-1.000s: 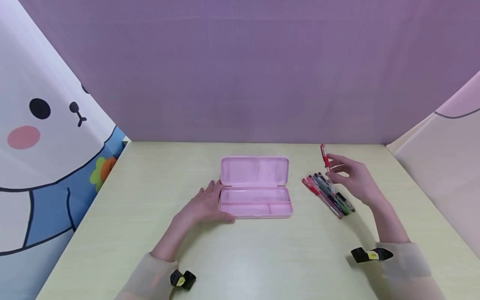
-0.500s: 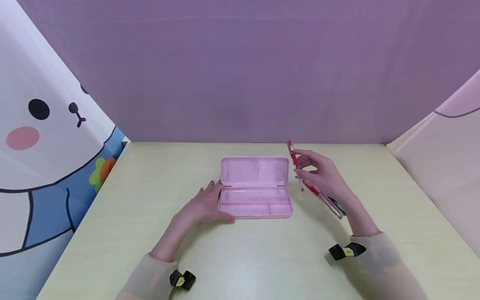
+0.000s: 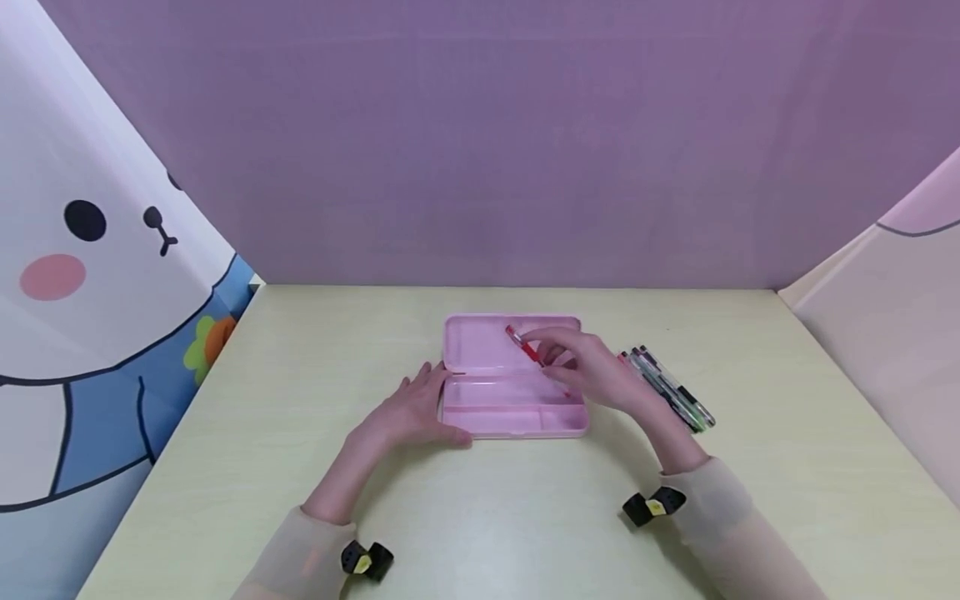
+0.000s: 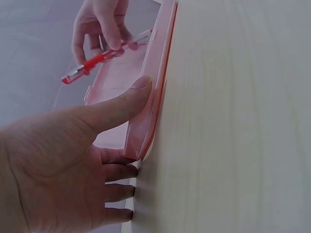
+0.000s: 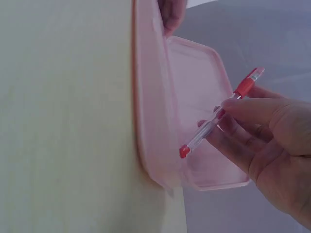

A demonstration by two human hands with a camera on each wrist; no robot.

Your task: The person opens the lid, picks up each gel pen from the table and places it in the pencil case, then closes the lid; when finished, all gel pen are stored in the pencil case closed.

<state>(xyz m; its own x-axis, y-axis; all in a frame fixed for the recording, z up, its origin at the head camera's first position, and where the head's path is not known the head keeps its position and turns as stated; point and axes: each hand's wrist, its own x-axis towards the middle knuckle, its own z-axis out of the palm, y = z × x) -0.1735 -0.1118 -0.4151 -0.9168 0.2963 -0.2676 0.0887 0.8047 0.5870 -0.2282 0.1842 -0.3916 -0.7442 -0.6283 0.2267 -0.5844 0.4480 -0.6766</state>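
Note:
A pink pencil case (image 3: pixel 480 422) lies on the table with its lid raised toward the back. My left hand (image 3: pixel 408 412) rests at its left end, thumb along the front edge and the other fingers by the side; the left wrist view shows this hand (image 4: pixel 63 165) against the case wall (image 4: pixel 150 97). Above the right part of the case, my right hand (image 3: pixel 588 367) pinches a red-capped clear pen (image 3: pixel 523 343). In the right wrist view the pen (image 5: pixel 206 128) slants between thumb and fingers of the hand (image 5: pixel 286 141), over the case.
Several pens (image 3: pixel 675 392) with dark, green and pink parts lie side by side on the table (image 3: pixel 480 517), right of the case and partly behind my right forearm. A purple panel (image 3: pixel 480 167) stands along the table's back edge.
My right hand has carried the red pen leftward from the pens on the table to above the case, and the pen has tilted further. My left hand has stayed at the case.

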